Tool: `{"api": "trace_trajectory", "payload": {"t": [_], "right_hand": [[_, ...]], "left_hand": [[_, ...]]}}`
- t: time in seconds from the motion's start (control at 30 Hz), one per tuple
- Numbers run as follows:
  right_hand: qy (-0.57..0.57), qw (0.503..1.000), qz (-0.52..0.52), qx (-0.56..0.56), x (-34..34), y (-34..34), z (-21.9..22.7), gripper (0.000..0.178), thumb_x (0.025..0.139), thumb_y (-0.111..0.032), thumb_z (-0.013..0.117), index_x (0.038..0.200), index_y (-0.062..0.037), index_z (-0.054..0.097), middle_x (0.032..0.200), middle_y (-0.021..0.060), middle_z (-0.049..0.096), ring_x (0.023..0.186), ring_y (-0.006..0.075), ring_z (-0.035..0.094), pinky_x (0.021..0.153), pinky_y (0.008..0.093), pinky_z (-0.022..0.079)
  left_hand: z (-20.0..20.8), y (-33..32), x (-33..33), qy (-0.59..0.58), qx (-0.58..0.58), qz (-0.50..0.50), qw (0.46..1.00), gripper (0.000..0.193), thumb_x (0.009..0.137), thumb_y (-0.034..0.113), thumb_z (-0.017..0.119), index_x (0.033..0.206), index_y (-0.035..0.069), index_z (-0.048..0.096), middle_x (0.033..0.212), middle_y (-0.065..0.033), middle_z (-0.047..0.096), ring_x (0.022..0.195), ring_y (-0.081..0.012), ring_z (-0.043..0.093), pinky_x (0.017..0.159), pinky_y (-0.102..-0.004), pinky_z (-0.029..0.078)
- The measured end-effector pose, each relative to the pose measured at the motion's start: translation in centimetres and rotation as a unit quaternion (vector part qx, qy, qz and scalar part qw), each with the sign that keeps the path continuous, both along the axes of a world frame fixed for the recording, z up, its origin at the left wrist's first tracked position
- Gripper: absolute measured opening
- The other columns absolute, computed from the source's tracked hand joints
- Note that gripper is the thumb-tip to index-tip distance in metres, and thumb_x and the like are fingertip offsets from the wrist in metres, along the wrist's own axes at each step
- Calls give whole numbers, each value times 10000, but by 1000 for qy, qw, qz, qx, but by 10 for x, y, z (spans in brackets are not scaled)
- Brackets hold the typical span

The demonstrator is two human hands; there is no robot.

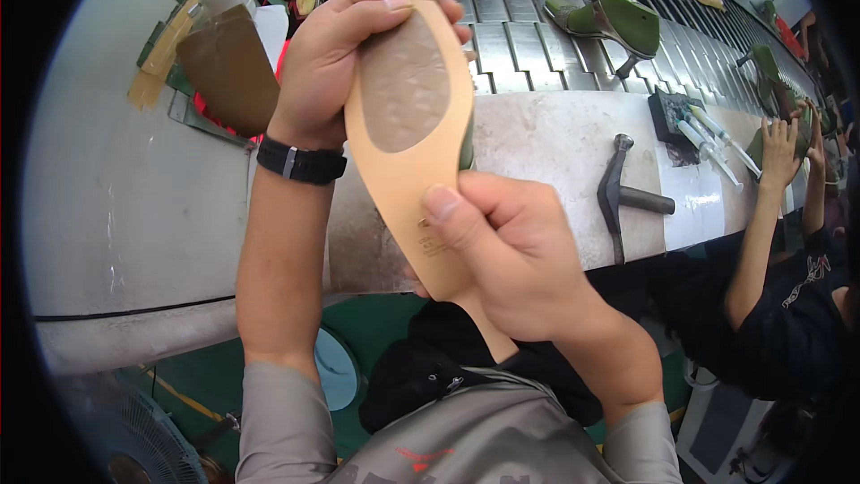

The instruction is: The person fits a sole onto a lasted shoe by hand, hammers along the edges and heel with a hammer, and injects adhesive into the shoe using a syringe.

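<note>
A tan shoe sole [376, 161] with a brownish wrinkled forefoot patch is held up in front of me, its narrow heel end slanting down to the right. My left hand [336, 54] wraps the toe end from the left, fingers curled over the top and far edge. Lower down, my right hand [511, 251] grips the sole's narrow part, thumb pressed on its face. A sliver of green shows behind the sole's right edge; what it belongs to is mostly hidden.
A hammer [616, 193] and several syringes [712, 143] beside a black block [672, 116] lie on the worktop to the right. Beyond is a slatted metal conveyor with a green heeled shoe [627, 22]. At the right, a co-worker's hands [779, 152] hold a green shoe.
</note>
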State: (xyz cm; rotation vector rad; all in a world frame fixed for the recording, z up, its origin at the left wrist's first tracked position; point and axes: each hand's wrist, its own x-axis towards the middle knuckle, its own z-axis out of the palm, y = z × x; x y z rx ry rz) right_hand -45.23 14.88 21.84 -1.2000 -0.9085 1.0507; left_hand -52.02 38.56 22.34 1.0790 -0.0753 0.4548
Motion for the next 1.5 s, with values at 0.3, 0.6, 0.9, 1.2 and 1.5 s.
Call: {"api": "trace_trajectory", "payload": {"t": [0.3, 0.6, 0.9, 1.2, 1.5], "right_hand": [[131, 989, -34, -62, 23, -4, 19, 396, 1163, -303, 557, 1086, 53, 712, 839, 102, 744, 682, 146, 740, 604, 292, 624], [111, 991, -51, -56, 21, 2, 4, 410, 1163, -321, 558, 1097, 54, 710, 865, 109, 749, 706, 154, 749, 627, 303, 638], [83, 994, -63, -32, 10, 17, -14, 405, 1162, -306, 572, 988, 33, 708, 791, 80, 710, 644, 113, 652, 590, 281, 533], [-32, 994, -97, -47, -17, 36, -14, 453, 1075, -265, 673, 742, 40, 640, 555, 111, 536, 530, 139, 454, 512, 384, 414], [-192, 977, -86, 42, 52, 31, 57, 504, 919, -213, 859, 1316, 16, 651, 1114, 74, 725, 1014, 139, 699, 846, 284, 566]], "left_hand": [[14, -8, 38, 88, -5, 57, 994, 279, 1042, 33, 570, 1257, -115, 669, 1149, -199, 764, 1019, -252, 759, 916, -361, 644], [9, -3, 41, 116, 79, 95, 985, 243, 1040, 39, 602, 1200, -70, 748, 1065, -114, 772, 912, -161, 743, 822, -286, 618], [5, 6, 30, 93, -12, 39, 995, 324, 1055, 59, 603, 1343, -74, 667, 1194, -166, 776, 1033, -233, 760, 930, -335, 629], [-4, 22, -18, 6, -53, 28, 998, 380, 1062, 122, 527, 1398, -33, 615, 1278, -240, 701, 1147, -338, 722, 1068, -576, 590], [30, -23, 0, -8, 147, -10, 989, 404, 1066, 178, 546, 1350, -76, 681, 1564, -331, 548, 1420, -382, 596, 1218, -495, 474]]}}
